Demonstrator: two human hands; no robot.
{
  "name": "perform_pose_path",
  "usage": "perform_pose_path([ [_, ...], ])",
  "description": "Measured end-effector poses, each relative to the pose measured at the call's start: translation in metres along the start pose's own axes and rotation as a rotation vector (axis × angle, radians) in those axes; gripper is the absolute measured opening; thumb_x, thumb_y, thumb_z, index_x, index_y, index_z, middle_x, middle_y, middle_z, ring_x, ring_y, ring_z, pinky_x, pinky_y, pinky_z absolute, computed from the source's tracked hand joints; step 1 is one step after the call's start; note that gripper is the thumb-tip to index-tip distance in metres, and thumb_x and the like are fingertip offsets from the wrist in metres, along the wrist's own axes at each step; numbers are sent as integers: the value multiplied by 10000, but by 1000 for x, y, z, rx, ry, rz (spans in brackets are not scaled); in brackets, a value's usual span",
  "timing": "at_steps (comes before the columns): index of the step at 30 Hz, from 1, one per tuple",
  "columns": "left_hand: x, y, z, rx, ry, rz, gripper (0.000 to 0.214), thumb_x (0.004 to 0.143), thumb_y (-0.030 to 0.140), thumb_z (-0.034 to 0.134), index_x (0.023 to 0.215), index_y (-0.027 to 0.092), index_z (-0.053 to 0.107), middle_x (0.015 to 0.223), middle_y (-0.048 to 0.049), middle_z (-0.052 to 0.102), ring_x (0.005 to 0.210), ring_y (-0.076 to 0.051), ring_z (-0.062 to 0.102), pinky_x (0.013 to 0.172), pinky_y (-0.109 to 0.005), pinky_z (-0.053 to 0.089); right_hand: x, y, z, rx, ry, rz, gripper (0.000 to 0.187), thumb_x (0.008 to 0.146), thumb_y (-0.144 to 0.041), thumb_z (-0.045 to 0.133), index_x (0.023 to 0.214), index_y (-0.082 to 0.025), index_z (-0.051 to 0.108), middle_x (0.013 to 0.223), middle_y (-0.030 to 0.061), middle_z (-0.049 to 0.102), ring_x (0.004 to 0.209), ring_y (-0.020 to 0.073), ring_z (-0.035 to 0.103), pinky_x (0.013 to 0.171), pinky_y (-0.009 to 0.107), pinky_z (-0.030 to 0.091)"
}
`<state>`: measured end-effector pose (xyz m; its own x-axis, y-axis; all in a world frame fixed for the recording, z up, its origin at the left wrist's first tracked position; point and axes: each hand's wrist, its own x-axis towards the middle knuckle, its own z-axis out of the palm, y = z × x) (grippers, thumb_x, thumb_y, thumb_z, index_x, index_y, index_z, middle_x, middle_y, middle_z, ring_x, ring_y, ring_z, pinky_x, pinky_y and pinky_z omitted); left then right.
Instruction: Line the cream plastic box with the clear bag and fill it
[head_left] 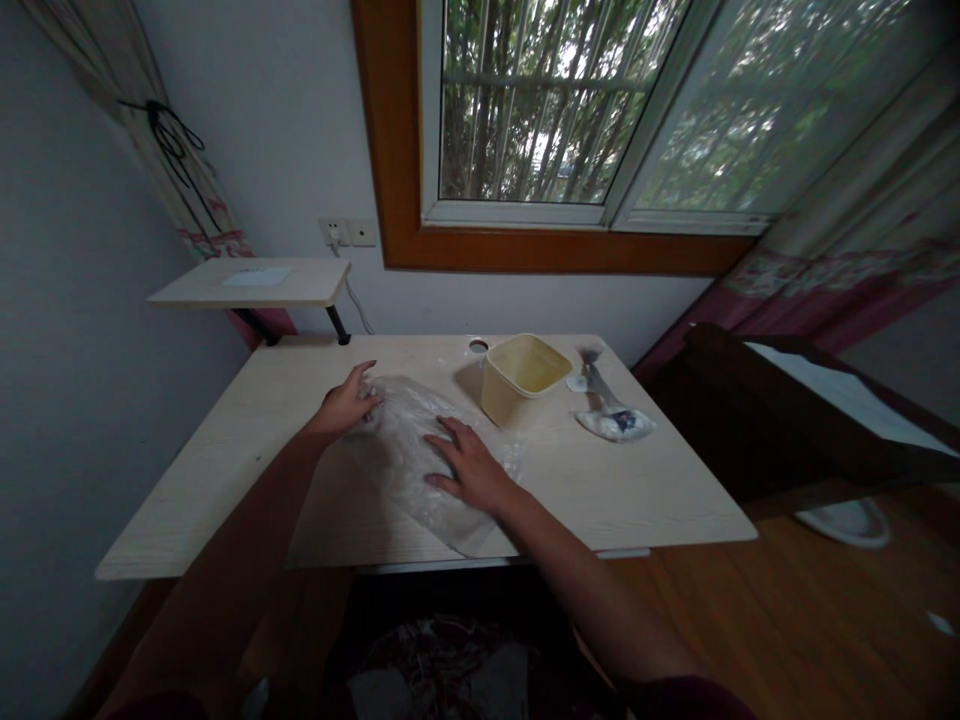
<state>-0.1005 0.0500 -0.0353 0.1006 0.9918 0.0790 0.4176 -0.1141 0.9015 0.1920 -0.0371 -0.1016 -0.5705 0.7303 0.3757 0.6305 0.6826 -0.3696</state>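
A clear plastic bag (405, 430) lies spread and wrinkled on the pale wooden table (637, 510). At its upper left edge is my left hand (346, 402), fingers apart, with the fingertips touching or very close to the plastic. My right hand (476, 468) rests over the middle of the bag, palm down and fingers spread. Just beyond the bag stands a pale yellow plastic bin (514, 400), upright and open at the top. To the right of the bin lies a tied clear bag with white contents (616, 424).
A small raised shelf (300, 285) on black legs stands at the table's back left, with a paper on it. A round cable hole (478, 346) sits near the back edge. Beside the table on the right is a dark brown piece of furniture (712, 420).
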Motion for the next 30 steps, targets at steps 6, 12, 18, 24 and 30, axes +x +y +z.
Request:
perform_pose_path([
  [6,2,-14,-26,-5,86,-138,817,801,401,729,1516,191,394,880,-56,694,683,-170,649,606,-250,482,-14,6,0,-121,-154,-24,712,963,-594,694,1560,-302,440,1641,118,303,1524,366,235,1225,642,207],
  [12,-19,-19,-44,-76,5,-204,749,810,535,709,1439,187,499,931,-80,714,753,-207,682,580,-256,483,-19,6,-3,-138,-123,-15,718,950,-563,730,1565,-344,431,1650,89,287,1530,355,232,1233,633,194],
  [18,-46,-21,-49,-13,-180,-158,887,629,364,850,1437,205,520,750,23,645,687,-190,633,610,-270,482,-21,8,-4,-146,-124,-28,698,966,-555,712,1565,-330,433,1652,93,278,1533,366,216,1229,645,185],
  [24,-63,-21,-71,62,-210,-192,889,707,403,766,1494,158,434,701,31,647,697,-221,653,732,-337,496,-22,9,-8,-168,-150,-11,693,969,-564,705,1563,-335,433,1648,95,287,1528,365,227,1222,656,174],
  [30,-62,-22,-75,87,-126,-101,737,802,456,708,1458,199,492,746,12,682,779,-222,672,788,-339,493,-24,12,-7,-163,-151,-3,706,964,-576,704,1566,-332,427,1646,96,295,1531,369,215,1220,662,171],
])
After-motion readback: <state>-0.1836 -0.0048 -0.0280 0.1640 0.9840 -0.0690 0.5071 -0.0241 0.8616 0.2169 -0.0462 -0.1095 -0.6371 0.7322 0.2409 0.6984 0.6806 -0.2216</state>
